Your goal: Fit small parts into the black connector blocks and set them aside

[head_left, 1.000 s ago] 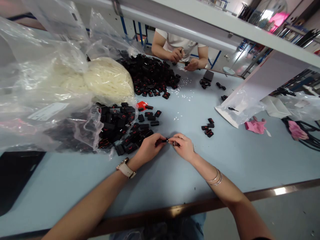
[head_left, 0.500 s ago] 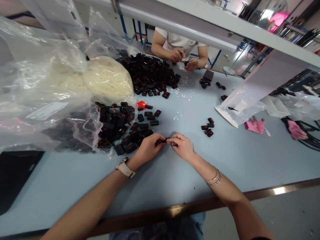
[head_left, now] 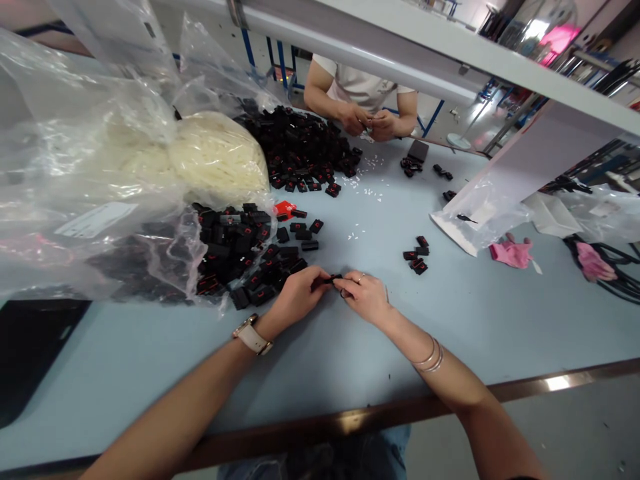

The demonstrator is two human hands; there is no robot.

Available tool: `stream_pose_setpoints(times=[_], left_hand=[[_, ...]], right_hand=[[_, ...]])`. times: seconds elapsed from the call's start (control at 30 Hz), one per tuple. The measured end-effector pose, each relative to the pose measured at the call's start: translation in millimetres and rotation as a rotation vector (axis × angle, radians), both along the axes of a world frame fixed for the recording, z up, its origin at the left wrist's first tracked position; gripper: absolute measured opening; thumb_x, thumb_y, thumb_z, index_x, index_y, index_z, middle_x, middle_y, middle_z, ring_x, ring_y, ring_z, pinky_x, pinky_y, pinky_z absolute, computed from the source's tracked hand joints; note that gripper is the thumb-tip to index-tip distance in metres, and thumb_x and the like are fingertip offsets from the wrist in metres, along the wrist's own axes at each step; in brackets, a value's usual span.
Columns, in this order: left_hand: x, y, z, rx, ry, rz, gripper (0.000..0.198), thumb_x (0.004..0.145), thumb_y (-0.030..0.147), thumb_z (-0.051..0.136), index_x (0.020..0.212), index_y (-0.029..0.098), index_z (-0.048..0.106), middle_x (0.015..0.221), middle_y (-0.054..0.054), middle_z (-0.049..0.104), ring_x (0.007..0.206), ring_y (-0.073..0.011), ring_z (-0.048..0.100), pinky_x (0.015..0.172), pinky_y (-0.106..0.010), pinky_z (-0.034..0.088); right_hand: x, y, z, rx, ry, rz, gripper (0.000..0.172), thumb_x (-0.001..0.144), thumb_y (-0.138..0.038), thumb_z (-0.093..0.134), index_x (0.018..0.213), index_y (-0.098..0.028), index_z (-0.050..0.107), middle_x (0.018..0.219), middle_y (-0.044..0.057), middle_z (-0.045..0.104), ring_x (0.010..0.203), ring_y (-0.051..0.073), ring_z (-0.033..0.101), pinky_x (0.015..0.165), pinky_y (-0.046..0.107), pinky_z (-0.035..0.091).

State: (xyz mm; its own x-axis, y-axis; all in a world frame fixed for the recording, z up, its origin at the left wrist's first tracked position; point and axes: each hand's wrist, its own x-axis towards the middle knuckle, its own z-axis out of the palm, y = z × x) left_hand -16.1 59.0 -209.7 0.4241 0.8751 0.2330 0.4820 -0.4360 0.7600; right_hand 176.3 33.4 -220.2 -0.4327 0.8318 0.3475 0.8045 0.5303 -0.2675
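Note:
Above the blue table (head_left: pixel 320 360), my left hand (head_left: pixel 299 293) is closed on a small black plastic connector housing (head_left: pixel 332 279). Facing it, my right hand (head_left: pixel 367 297) is also closed, its fingertips pinched at the right end of the same housing. A thin dark loop or tool shows under the right fingers; its kind I cannot make out. Left of my hands, black housings (head_left: pixel 260 293) with red inserts spill from a clear plastic bag (head_left: pixel 175 260). To the right lies a small group of similar housings (head_left: pixel 419 265). Tiny white pieces (head_left: pixel 356 235) are scattered beyond my hands.
Across the table a co-worker's hands (head_left: pixel 370 123) hold something small beside a large heap of black housings (head_left: pixel 305 147). A bag of cream-coloured pieces (head_left: pixel 217 157) stands at left. Pink gloves (head_left: pixel 511 252) lie right, near a white panel (head_left: pixel 520 160). A shelf beam (head_left: pixel 425 47) crosses overhead.
My hands stay together with almost no movement; slightly more of the black housing shows between them. The co-worker's two hands have come together.

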Motion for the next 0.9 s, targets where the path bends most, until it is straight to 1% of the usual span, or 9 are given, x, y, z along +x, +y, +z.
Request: stream_pose_setpoints(times=[0.2, 0.3, 0.4, 0.5, 0.6, 0.7, 0.77, 0.83, 0.9], left_hand=[[0.2, 0.0, -1.4, 0.025, -0.006, -0.001, 0.005, 0.079, 0.02, 0.055, 0.08, 0.018, 0.06, 0.072, -0.001, 0.065, 0.062, -0.0138, 0.058, 0.06, -0.025, 0.047], [0.7, -0.4, -1.3, 0.045, -0.009, -0.002, 0.005, 0.08, 0.021, 0.055, 0.08, 0.018, 0.059, 0.072, 0.0, 0.064, 0.061, -0.0133, 0.057, 0.058, -0.024, 0.046], [1.4, -1.7, -0.4, 0.09, -0.018, -0.018, 0.006, 0.081, 0.02, 0.054, 0.077, 0.018, 0.057, 0.076, -0.002, 0.063, 0.065, -0.0135, 0.057, 0.06, -0.024, 0.047], [1.1, -4.7, 0.8, 0.212, 0.027, -0.032, 0.011, 0.085, 0.018, 0.049, 0.077, 0.018, 0.057, 0.087, -0.005, 0.064, 0.077, -0.0153, 0.061, 0.067, -0.025, 0.051], [-1.0, -8.3, 2.6, 0.435, 0.146, -0.046, 0.019, 0.089, 0.016, 0.043, 0.081, 0.018, 0.06, 0.096, -0.008, 0.065, 0.086, -0.017, 0.062, 0.078, -0.03, 0.053], [-4.4, -9.9, 4.5, 0.649, 0.182, -0.108, 0.022, 0.092, 0.016, 0.041, 0.086, 0.018, 0.062, 0.096, -0.007, 0.066, 0.088, -0.0176, 0.062, 0.085, -0.036, 0.054], [-6.6, -9.5, 5.1, 0.707, 0.178, -0.152, 0.023, 0.094, 0.015, 0.039, 0.089, 0.018, 0.062, 0.096, -0.005, 0.066, 0.089, -0.0171, 0.062, 0.094, -0.042, 0.052], [-8.5, -8.7, 4.8, 0.721, 0.163, -0.196, 0.024, 0.094, 0.014, 0.038, 0.095, 0.019, 0.061, 0.097, -0.005, 0.066, 0.093, -0.0171, 0.062, 0.101, -0.047, 0.048], [-10.1, -8.4, 3.8, 0.752, 0.137, -0.237, 0.025, 0.094, 0.012, 0.038, 0.102, 0.019, 0.06, 0.1, -0.006, 0.066, 0.097, -0.0182, 0.062, 0.102, -0.048, 0.047]], right_hand=[[-2.7, -1.1, 2.3, -0.014, 0.062, -0.004, 0.022, 0.082, -0.016, 0.057, 0.097, -0.027, 0.069, 0.084, 0.001, 0.067, 0.065, 0.011, 0.059, 0.062, 0.022, 0.046], [-3.3, -0.4, 3.6, -0.003, 0.202, -0.036, 0.019, 0.082, -0.015, 0.055, 0.093, -0.025, 0.068, 0.084, 0.002, 0.066, 0.07, 0.012, 0.06, 0.065, 0.021, 0.048], [-3.7, 0.9, 5.4, 0.054, 0.353, -0.124, 0.015, 0.084, -0.019, 0.053, 0.093, -0.021, 0.066, 0.079, 0.003, 0.064, 0.07, 0.013, 0.06, 0.067, 0.023, 0.048], [-3.6, 1.9, 7.1, 0.059, 0.407, -0.184, 0.015, 0.085, -0.023, 0.053, 0.094, -0.021, 0.065, 0.076, 0.003, 0.062, 0.065, 0.014, 0.057, 0.064, 0.025, 0.048], [-3.4, 2.2, 8.0, 0.059, 0.438, -0.201, 0.016, 0.086, -0.023, 0.051, 0.093, -0.02, 0.064, 0.074, 0.002, 0.061, 0.063, 0.013, 0.056, 0.064, 0.025, 0.047], [-3.5, 2.0, 8.8, 0.095, 0.472, -0.205, 0.016, 0.086, -0.022, 0.05, 0.091, -0.02, 0.064, 0.072, 0.002, 0.059, 0.062, 0.013, 0.055, 0.063, 0.025, 0.047], [-3.6, 1.4, 9.6, 0.105, 0.482, -0.198, 0.015, 0.086, -0.022, 0.05, 0.09, -0.02, 0.065, 0.071, 0.002, 0.059, 0.061, 0.013, 0.055, 0.061, 0.024, 0.047], [-3.5, 0.4, 10.7, 0.106, 0.489, -0.176, 0.015, 0.085, -0.022, 0.051, 0.091, -0.021, 0.065, 0.07, 0.002, 0.059, 0.059, 0.012, 0.054, 0.059, 0.024, 0.047], [-3.0, -1.1, 12.2, 0.093, 0.491, -0.122, 0.018, 0.085, -0.022, 0.051, 0.096, -0.021, 0.064, 0.069, 0.002, 0.059, 0.059, 0.012, 0.054, 0.059, 0.024, 0.048]])
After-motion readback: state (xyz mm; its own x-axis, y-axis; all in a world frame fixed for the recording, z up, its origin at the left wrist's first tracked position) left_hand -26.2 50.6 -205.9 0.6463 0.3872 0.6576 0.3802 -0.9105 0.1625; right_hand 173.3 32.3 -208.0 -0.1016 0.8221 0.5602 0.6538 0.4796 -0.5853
